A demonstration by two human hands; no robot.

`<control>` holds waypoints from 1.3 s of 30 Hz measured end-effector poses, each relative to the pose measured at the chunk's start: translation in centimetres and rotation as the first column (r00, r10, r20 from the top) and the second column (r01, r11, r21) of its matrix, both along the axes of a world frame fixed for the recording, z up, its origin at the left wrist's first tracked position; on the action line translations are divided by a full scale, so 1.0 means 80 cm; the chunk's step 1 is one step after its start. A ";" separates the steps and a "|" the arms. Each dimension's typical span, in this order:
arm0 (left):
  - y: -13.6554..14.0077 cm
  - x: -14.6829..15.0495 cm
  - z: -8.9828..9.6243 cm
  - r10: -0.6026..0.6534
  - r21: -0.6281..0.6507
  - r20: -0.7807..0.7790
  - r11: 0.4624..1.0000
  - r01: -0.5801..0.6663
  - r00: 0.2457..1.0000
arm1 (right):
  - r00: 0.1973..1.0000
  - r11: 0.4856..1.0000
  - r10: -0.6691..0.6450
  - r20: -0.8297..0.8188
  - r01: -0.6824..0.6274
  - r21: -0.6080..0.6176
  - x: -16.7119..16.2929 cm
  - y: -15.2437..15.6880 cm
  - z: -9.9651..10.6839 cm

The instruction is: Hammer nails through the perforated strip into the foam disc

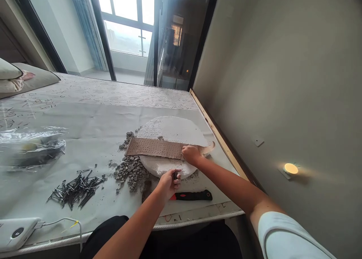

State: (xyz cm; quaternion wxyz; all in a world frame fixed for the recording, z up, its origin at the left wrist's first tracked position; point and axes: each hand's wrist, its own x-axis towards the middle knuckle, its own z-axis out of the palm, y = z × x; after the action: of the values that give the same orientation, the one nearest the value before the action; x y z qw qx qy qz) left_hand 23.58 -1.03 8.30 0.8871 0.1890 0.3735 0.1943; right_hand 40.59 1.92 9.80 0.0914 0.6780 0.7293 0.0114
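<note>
My right hand (191,154) is closed, its fingertips down on a brown perforated strip (155,147); whatever it pinches is hidden. That strip lies across a round white foam slab (172,127), and its right end curls up. Nearer to me, my left hand (169,182) is curled palm-up around small dark pieces that look like nails (175,175). Below it lies a hammer (192,195) with a black and red handle, its head partly behind my left wrist. A loose heap of dark nails (77,189) is at the left.
Grey crumbled rubble (131,172) lies along the slab's left side. A clear plastic bag (34,147) with dark contents and a white power bank (18,233) with a cable are at the left. A wooden edge (217,132) and wall bound the right.
</note>
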 end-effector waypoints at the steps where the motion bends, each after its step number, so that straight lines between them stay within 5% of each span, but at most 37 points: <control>1: 0.000 0.000 0.000 0.000 0.002 0.001 1.000 0.000 1.000 | 1.000 1.000 0.020 0.016 -0.020 -0.007 -0.001 0.000 -0.001; 24: -0.001 0.001 -0.006 -0.002 0.018 -0.004 1.000 0.003 1.000 | 0.907 0.919 0.385 0.170 -0.360 -0.163 0.016 0.013 0.007; 33: -0.002 0.000 -0.004 -0.009 0.006 -0.006 1.000 0.009 1.000 | 0.961 0.971 0.222 0.164 -0.203 -0.124 0.013 0.019 0.009; 39: -0.002 0.001 -0.007 -0.010 0.013 0.001 1.000 0.010 1.000 | 0.960 0.956 0.265 0.095 -0.248 -0.158 0.013 0.018 0.019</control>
State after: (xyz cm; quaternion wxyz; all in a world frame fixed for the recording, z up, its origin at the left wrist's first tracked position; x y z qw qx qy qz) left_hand 23.64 -1.16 7.78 0.8870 0.1965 0.3709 0.1926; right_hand 41.63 3.33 11.35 0.1800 0.5672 0.8036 0.0092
